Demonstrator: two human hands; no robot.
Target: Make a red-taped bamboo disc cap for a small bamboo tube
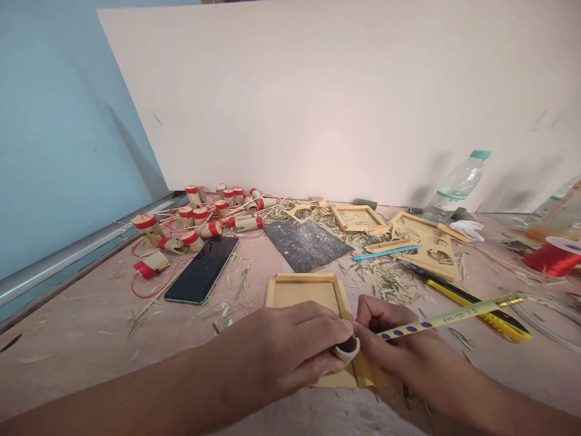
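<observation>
My left hand (302, 345) is closed round a short, hollow bamboo tube (348, 351), its open end facing me and to the right. Held in my right hand (403, 348) is a yellow pencil (454, 321) with purple dots; its rear end points up to the right, while its tip is hidden near the tube. Both hands rest over a shallow yellow card tray (304, 278) with folded edges, which they partly cover.
Left of the tray lies a black phone (202, 269); red-banded bamboo pieces (200, 215) crowd behind it. Dark sandpaper (306, 242) lies ahead. To the right are a yellow utility knife (481, 309), blue pencil (385, 252), tilted bottle (458, 184) and red thread spool (551, 257).
</observation>
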